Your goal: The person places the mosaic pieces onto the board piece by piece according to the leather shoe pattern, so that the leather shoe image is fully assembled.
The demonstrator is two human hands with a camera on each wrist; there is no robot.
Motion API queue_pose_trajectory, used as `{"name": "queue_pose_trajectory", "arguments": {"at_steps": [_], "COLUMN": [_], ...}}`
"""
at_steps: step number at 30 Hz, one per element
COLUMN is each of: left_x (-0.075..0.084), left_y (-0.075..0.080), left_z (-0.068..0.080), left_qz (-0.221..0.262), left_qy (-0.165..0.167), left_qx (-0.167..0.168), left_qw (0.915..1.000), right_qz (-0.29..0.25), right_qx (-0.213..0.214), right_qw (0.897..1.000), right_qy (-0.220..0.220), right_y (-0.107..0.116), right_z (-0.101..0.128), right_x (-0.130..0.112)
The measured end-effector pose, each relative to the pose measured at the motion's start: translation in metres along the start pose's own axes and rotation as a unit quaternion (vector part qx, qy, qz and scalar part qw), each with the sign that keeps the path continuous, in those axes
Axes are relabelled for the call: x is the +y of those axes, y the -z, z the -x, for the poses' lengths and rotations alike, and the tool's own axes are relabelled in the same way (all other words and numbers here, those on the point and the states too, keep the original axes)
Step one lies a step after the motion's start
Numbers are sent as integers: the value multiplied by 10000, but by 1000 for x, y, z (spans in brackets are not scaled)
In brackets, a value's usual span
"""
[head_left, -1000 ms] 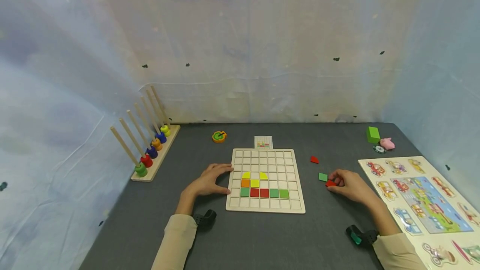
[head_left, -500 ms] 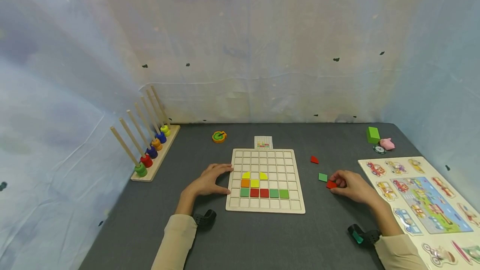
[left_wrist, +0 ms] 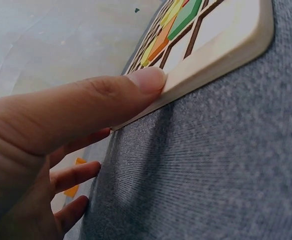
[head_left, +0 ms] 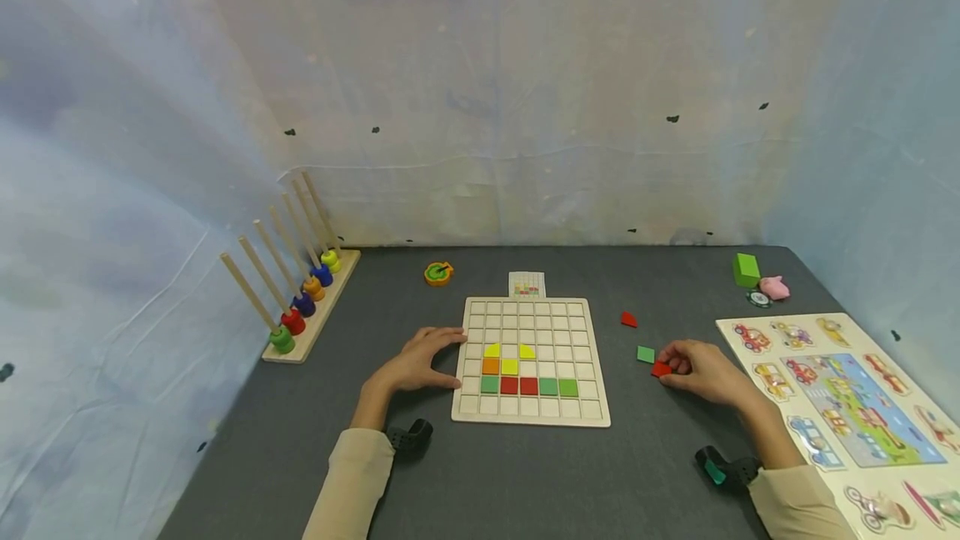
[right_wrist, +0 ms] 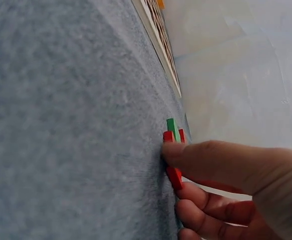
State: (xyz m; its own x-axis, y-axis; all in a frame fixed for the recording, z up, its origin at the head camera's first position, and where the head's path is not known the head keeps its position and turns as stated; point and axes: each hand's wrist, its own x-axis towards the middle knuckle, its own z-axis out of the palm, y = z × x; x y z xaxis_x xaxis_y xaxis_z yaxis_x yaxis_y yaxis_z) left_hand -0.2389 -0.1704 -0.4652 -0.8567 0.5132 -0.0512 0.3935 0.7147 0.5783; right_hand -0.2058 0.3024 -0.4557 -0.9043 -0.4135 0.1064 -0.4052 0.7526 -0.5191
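Your right hand (head_left: 705, 373) rests on the grey counter (head_left: 525, 473) to the right of the wooden grid board (head_left: 531, 415), its grip pinching a small red tile (head_left: 661, 369) that lies flat on the counter; the right wrist view shows your thumb (right_wrist: 210, 157) on top of the tile with the other fingers curled beneath. Just left and a little farther off lies a green square tile (head_left: 646, 354), and farther still a second red piece (head_left: 628, 320), both apart from your hand. Your left hand (head_left: 416, 363) lies against the left edge of the board, fingers straight and relaxed, the thumb tip (left_wrist: 148, 80) pressed to the board's side, holding nothing. In the board's near rows sit yellow, orange, green and red tiles. A peg rack with coloured rings (head_left: 300, 307) stands at the far left, and a picture puzzle (head_left: 847, 394) lies at the right.
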Motion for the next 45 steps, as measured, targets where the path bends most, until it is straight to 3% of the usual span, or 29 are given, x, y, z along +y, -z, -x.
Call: {"name": "queue_pose_trajectory", "arguments": {"at_steps": [6, 13, 16, 23, 27, 36, 45], "left_x": [-1, -2, -1, -2, -2, -2, 0], "left_y": [0, 0, 0, 1, 0, 0, 1], "left_z": [0, -1, 0, 1, 0, 1, 1], "left_qz": [28, 18, 28, -30, -58, -66, -88], "left_qy": [15, 17, 0, -56, -112, -90, -79], "left_qx": [-17, 12, 3, 6, -13, 36, 13], "left_qw": [10000, 10000, 10000, 10000, 9999, 9999, 9999], "right_qz": [325, 547, 607, 149, -108, -444, -8], "right_qx": [422, 718, 725, 445, 301, 293, 419], "right_qw": [9984, 9959, 9954, 9917, 9870, 9842, 9834], "right_qy": [-180, 75, 157, 1196, 1576, 1690, 1766], "right_y": [-9, -17, -20, -46, -63, -91, -99], "right_z": [-7, -23, -33, -57, -69, -86, -87], "right_x": [-1, -5, -18, -70, -93, -112, -114]}}
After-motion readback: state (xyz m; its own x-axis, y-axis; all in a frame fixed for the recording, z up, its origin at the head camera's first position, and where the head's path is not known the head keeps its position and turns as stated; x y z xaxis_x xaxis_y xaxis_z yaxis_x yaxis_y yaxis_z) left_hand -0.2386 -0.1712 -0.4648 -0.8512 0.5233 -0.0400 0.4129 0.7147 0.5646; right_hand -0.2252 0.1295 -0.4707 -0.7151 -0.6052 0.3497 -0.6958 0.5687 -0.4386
